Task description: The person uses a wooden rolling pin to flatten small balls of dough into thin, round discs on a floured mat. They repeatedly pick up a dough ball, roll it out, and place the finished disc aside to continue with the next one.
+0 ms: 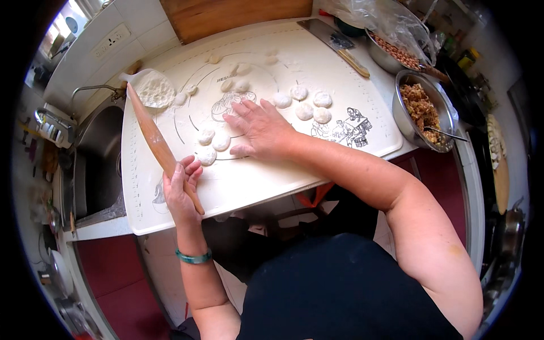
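My left hand (pixel 182 192) is wrapped around the lower part of a tapered wooden rolling pin (pixel 150 130), which slants up toward the flour. With fingers spread, my right hand (pixel 258 129) lies palm down at the middle of a cream mat (pixel 266 182); whether any dough lies under the palm is hidden. Left of that hand sit several floured dough discs (pixel 207 156). Another group of flattened dough pieces (pixel 305 111) lies to its right. Small dough lumps (pixel 226 85) are scattered beyond the fingertips. A white scoop-shaped container of flour (pixel 153 89) stands at the far left.
Right of the mat, a metal bowl (pixel 399 116) holds chopped filling (pixel 419 105) and a spoon. Behind it is a bowl of reddish nuts or beans (pixel 396 52) under clear plastic. A cleaver (pixel 323 35) rests at the mat's far right corner. The sink (pixel 99 158) is at left.
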Demonstrator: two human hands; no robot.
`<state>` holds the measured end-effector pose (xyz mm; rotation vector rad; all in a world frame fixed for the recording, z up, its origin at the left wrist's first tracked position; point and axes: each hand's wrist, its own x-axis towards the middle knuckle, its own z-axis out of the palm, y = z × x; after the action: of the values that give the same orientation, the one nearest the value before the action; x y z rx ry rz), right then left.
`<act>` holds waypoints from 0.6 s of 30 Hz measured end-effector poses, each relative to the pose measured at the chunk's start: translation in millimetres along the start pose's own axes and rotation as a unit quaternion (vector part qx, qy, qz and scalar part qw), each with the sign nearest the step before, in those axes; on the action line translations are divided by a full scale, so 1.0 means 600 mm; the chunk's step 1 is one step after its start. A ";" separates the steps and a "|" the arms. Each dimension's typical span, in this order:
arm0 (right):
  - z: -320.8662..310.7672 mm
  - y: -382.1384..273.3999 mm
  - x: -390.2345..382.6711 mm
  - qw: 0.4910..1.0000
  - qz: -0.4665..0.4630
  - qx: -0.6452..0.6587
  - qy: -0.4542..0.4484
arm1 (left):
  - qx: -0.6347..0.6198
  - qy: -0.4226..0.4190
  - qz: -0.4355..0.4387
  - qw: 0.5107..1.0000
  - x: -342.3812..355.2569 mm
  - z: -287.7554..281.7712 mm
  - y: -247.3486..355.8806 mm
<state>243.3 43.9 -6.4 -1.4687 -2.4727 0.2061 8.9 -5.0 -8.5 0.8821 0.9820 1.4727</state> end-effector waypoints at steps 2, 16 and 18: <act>-0.003 0.002 -0.003 1.000 -0.001 0.003 -0.020 | 0.004 -0.008 0.000 1.000 -0.002 0.006 -0.001; -0.042 0.055 -0.015 0.991 -0.031 0.027 0.130 | -0.012 0.028 0.026 0.999 0.001 0.009 0.006; -0.062 0.086 -0.040 0.990 0.083 -0.025 0.108 | -0.051 0.035 0.023 0.998 0.002 0.001 0.007</act>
<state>308.6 47.5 12.7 -1.6256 -2.2013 0.0147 7.8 -4.1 -4.4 0.7885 0.9332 1.5885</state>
